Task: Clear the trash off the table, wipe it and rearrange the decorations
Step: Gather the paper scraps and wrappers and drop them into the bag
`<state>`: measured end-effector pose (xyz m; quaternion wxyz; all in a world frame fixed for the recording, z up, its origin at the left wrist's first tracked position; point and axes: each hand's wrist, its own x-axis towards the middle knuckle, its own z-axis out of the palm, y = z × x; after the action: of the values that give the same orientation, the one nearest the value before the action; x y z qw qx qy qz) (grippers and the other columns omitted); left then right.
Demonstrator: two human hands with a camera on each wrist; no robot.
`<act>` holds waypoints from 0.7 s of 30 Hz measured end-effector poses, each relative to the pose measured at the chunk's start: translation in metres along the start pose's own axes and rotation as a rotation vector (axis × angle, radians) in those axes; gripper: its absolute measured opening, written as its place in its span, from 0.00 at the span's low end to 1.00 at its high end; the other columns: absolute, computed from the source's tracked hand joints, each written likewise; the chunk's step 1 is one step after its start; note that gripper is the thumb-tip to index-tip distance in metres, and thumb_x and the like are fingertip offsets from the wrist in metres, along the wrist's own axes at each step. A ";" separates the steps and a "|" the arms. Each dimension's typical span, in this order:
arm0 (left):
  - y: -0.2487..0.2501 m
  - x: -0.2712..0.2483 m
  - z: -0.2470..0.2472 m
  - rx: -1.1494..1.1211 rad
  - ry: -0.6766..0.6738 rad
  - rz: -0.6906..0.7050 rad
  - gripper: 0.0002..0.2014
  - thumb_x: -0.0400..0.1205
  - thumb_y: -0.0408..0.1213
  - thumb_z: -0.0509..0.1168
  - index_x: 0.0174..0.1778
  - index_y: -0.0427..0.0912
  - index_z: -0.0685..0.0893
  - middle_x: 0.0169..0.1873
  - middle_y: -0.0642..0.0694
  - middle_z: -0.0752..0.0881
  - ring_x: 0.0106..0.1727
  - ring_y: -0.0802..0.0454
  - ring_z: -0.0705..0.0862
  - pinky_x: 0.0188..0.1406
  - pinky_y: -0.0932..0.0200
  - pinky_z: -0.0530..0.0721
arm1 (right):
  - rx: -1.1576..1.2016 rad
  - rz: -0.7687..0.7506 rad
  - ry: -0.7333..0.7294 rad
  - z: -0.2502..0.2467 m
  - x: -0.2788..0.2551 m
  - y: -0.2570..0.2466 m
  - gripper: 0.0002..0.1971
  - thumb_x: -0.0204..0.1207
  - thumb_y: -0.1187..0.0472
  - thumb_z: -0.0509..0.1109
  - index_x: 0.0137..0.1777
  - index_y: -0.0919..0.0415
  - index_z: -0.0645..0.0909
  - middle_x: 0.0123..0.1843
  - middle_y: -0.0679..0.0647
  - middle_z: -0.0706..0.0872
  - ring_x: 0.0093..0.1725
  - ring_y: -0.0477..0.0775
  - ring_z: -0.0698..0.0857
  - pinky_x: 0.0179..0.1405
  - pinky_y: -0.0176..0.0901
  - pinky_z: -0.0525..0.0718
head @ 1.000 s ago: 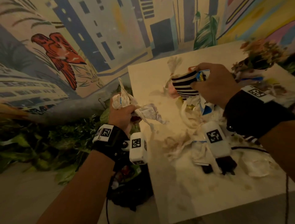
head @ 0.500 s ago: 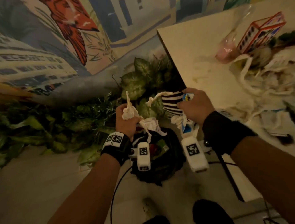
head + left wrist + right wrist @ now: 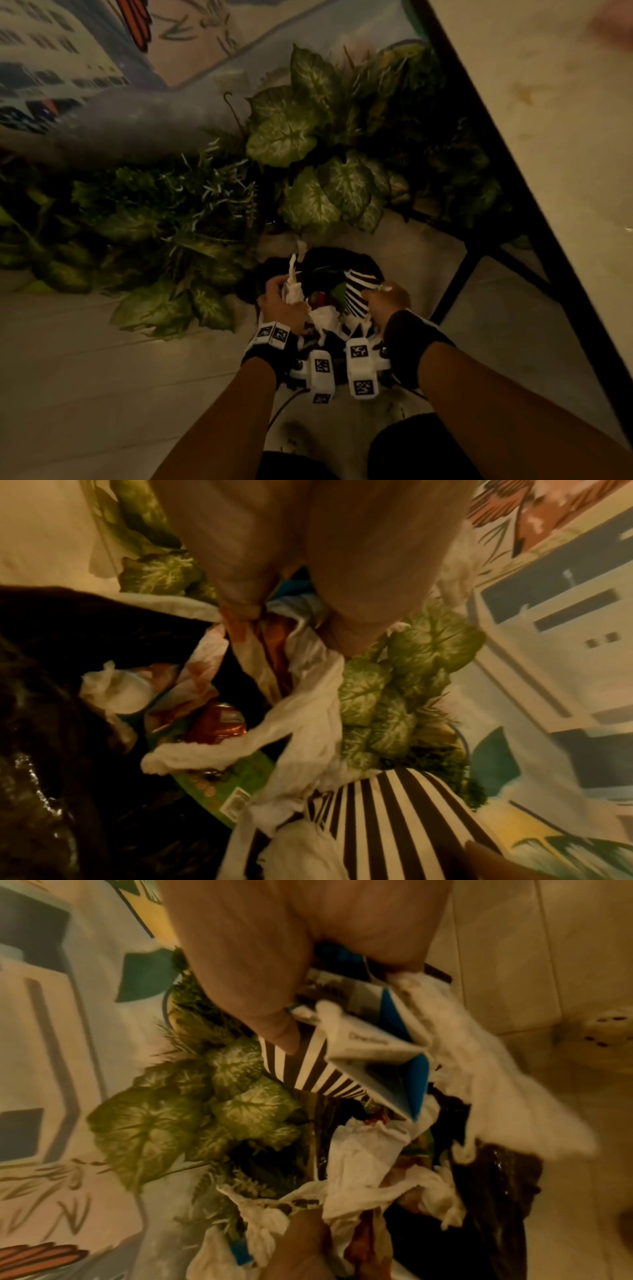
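Paper-clutching hands (image 3: 286,303) (image 3: 385,299) held over black bag (image 3: 342,260).

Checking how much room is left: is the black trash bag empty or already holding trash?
Holding trash: the open black trash bag shows crumpled paper, a red can and green packaging inside.

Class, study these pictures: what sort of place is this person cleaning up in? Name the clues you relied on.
Probably a cafe or casual restaurant. A painted city mural covers the wall, decorative leafy plants line the floor beside a stained table, and both hands hold used napkins and a striped paper cup over a black bin bag.
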<state>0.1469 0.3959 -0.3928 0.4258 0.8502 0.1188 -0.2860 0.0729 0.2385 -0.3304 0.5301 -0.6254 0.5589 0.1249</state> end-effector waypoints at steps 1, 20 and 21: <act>-0.011 0.009 0.009 -0.004 -0.002 -0.013 0.29 0.71 0.27 0.72 0.63 0.54 0.71 0.65 0.36 0.76 0.52 0.39 0.82 0.41 0.53 0.85 | -0.028 0.008 0.003 0.006 0.015 0.008 0.18 0.75 0.60 0.67 0.64 0.67 0.80 0.64 0.62 0.84 0.59 0.63 0.83 0.57 0.49 0.82; -0.004 -0.010 -0.048 0.118 -0.017 -0.225 0.30 0.72 0.32 0.73 0.70 0.41 0.73 0.65 0.37 0.80 0.61 0.33 0.81 0.58 0.44 0.83 | -0.265 -0.014 -0.180 -0.013 -0.010 0.002 0.21 0.80 0.60 0.65 0.71 0.67 0.72 0.70 0.64 0.78 0.66 0.66 0.79 0.66 0.49 0.77; 0.007 -0.019 -0.058 0.125 -0.022 -0.206 0.27 0.71 0.31 0.73 0.67 0.39 0.76 0.62 0.36 0.82 0.61 0.33 0.82 0.59 0.41 0.84 | -0.265 -0.029 -0.181 -0.020 -0.026 -0.003 0.20 0.80 0.61 0.65 0.69 0.67 0.74 0.69 0.64 0.78 0.65 0.66 0.79 0.66 0.50 0.78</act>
<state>0.1574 0.4383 -0.3494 0.3417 0.8551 0.1830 -0.3445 0.0580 0.2364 -0.3008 0.4927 -0.6841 0.4783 0.2457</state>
